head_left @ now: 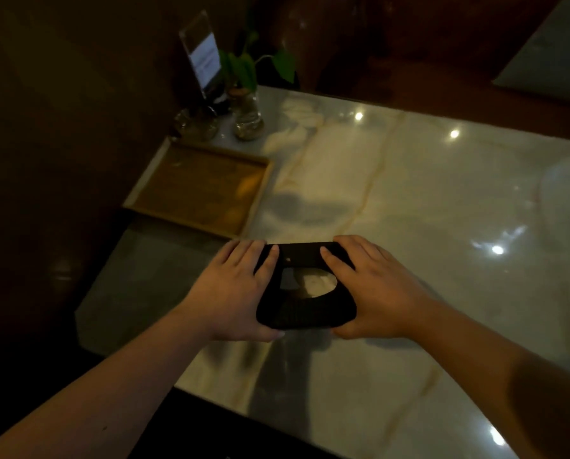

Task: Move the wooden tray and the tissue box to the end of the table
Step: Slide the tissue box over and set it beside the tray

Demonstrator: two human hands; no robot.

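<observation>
both hands grip one black tissue box (305, 286) from either side, left hand (232, 293) and right hand (373, 289) with fingers curled over its top; a white tissue shows in its oval opening. the box sits near the middle of the pale marble table (426, 210). one wooden tray (197, 187) lies at the table's left edge, apparently empty. beyond it stand two small glass jars (249, 119), one holding a green plant (244, 66), and one clear sign holder (204, 58)
</observation>
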